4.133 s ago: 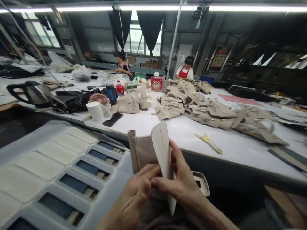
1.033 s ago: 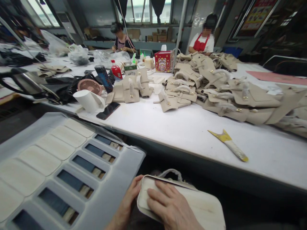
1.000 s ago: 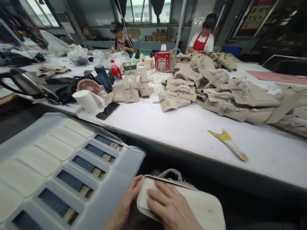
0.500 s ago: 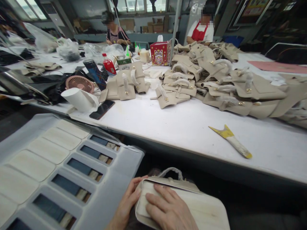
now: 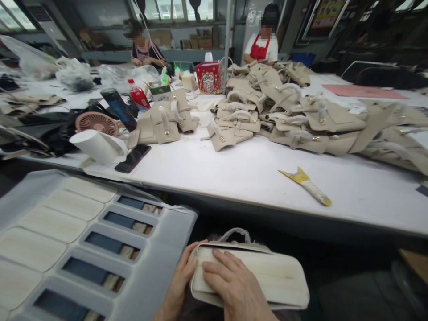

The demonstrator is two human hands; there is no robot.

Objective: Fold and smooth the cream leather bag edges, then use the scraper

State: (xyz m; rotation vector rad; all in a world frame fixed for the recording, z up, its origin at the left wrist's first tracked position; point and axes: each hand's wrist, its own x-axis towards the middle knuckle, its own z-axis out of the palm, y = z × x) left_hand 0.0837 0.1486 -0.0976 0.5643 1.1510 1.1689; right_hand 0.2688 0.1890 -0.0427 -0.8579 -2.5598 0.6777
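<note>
L hand [image 5: 182,274] clamps L end of 1 bag [image 5: 259,247], held betw. hands; R hand [image 5: 234,281] flat on its 1 cream panel [image 5: 277,273]; beyond grip, on table [image 5: 203,167], 1 phone [image 5: 133,158] L, 1 yellow tool [image 5: 309,187] R; 2 co-workers [image 5: 261,48] farther off

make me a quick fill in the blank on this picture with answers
The left hand holds the bag and the right hand lies on its pale panel, beyond which an arched ____ sticks up.
The fan behind the white roll is coloured ____.
In the picture, the phone lies to the ____ of the yellow-and-white tool.

Missing words: handle; pink; left
</note>
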